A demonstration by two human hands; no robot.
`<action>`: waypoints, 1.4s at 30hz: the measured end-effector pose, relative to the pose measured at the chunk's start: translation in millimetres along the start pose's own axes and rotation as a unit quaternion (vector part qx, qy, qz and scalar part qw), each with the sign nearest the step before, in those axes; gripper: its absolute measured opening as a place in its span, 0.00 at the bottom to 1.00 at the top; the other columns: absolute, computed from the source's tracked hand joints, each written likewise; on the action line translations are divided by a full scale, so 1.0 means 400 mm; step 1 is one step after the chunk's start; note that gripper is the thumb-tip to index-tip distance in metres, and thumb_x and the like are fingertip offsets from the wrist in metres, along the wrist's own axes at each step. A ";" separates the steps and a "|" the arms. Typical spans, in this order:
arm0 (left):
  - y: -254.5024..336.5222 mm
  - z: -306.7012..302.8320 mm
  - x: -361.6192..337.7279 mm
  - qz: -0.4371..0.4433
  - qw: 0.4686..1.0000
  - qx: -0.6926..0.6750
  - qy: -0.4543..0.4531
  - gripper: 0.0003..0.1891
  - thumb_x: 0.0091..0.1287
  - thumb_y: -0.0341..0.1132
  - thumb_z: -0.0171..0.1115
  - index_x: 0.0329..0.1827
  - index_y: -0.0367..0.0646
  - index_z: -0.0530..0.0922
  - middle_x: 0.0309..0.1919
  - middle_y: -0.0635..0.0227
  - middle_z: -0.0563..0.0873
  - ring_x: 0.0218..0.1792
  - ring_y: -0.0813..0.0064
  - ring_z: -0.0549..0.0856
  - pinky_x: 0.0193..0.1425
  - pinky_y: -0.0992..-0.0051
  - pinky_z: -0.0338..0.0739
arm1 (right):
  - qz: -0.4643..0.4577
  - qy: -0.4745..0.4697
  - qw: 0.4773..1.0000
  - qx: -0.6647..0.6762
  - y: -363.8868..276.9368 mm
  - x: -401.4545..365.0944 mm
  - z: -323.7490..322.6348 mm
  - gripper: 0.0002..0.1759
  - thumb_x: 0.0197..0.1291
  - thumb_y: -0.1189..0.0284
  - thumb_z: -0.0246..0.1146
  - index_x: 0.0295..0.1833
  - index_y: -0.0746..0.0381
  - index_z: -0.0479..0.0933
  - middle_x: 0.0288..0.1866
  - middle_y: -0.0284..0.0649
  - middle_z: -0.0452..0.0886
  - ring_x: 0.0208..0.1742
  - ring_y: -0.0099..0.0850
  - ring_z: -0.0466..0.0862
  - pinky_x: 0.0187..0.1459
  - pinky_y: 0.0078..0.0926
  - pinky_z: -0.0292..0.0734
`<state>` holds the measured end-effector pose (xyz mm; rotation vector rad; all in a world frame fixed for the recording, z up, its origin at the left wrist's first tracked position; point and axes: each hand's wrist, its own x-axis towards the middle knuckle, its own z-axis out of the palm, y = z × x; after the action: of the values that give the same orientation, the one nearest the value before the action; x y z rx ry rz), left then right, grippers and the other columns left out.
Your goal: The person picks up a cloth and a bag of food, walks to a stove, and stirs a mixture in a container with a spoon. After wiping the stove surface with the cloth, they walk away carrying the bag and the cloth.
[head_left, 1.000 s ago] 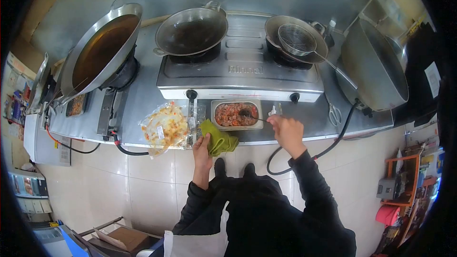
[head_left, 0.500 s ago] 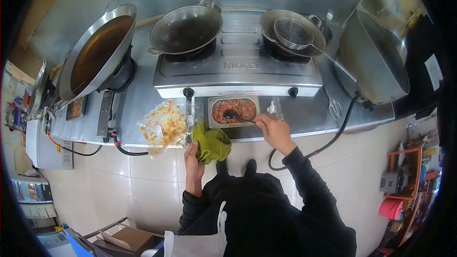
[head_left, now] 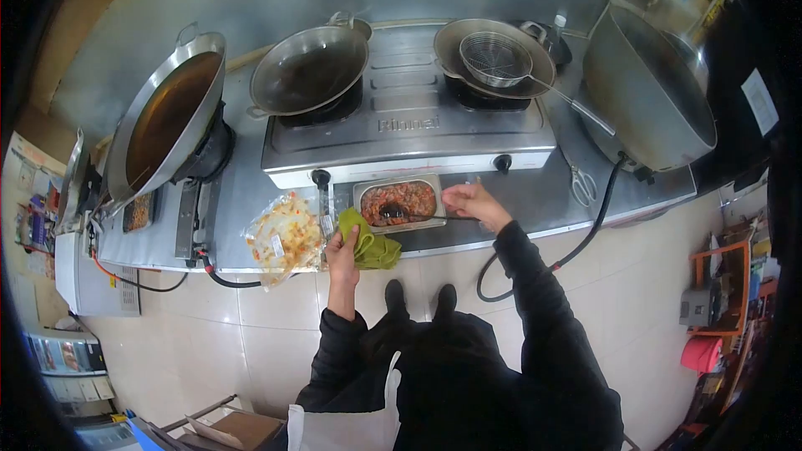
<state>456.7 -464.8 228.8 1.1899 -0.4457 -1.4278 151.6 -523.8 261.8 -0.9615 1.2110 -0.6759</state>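
A bunched green cloth (head_left: 373, 246) is in my left hand (head_left: 341, 255), thumb and fingers closed on it, at the counter's front edge. To its upper right sits a rectangular metal tray (head_left: 361, 200) of chopped reddish food (head_left: 415, 195). A dark spoon or ladle (head_left: 394, 211) rests in the food, its thin handle reaching out over the tray's right side. My right hand (head_left: 478, 205) is at the tray's right end, fingers stretched toward the rim and off most of the handle. Left of the tray lies a clear plastic bag (head_left: 284, 234) with yellow and orange bits.
Behind the tray stands a two-burner gas stove (head_left: 401, 146) with a wok (head_left: 309, 71) on the left and another wok (head_left: 451, 38) holding a wire strainer (head_left: 496, 58). Large pans (head_left: 213, 75) stand left and right (head_left: 614, 100). Scissors (head_left: 582, 186) lie near a black hose (head_left: 606, 209).
My right hand has loosened from the spoon handle and moved to the tray's right end. The left hand with the cloth has come up closer to the tray. The view has shifted slightly.
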 end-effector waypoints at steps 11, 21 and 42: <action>0.017 -0.020 0.030 -0.052 0.998 0.027 -0.020 0.08 0.67 0.27 0.59 0.46 0.34 0.79 0.37 0.64 0.85 0.33 0.76 0.85 0.37 0.76 0.81 | -0.008 -0.046 0.999 -0.012 -0.012 0.053 -0.026 0.12 0.56 0.74 0.68 0.43 0.70 0.81 0.35 0.38 0.84 0.34 0.23 0.83 0.39 0.19 0.79; 0.055 0.027 -0.032 -0.034 0.997 0.045 -0.049 0.07 0.69 0.27 0.56 0.45 0.34 0.79 0.35 0.64 0.85 0.31 0.77 0.84 0.35 0.75 0.80 | -0.012 -0.049 0.998 0.042 0.007 -0.030 -0.040 0.11 0.58 0.75 0.65 0.44 0.69 0.80 0.36 0.38 0.83 0.37 0.24 0.82 0.44 0.20 0.77; -0.406 0.597 -0.213 -0.035 0.981 0.107 -0.158 0.09 0.67 0.30 0.59 0.45 0.34 0.77 0.36 0.67 0.82 0.34 0.80 0.80 0.38 0.78 0.76 | 0.146 0.126 0.979 0.066 0.035 -0.366 -0.694 0.21 0.67 0.60 0.57 0.43 0.70 0.78 0.38 0.40 0.83 0.38 0.26 0.83 0.47 0.19 0.79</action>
<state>157.7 -430.6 228.0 1.1575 -0.8017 -1.6700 -153.7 -460.2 299.3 -0.5831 1.4754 -0.6459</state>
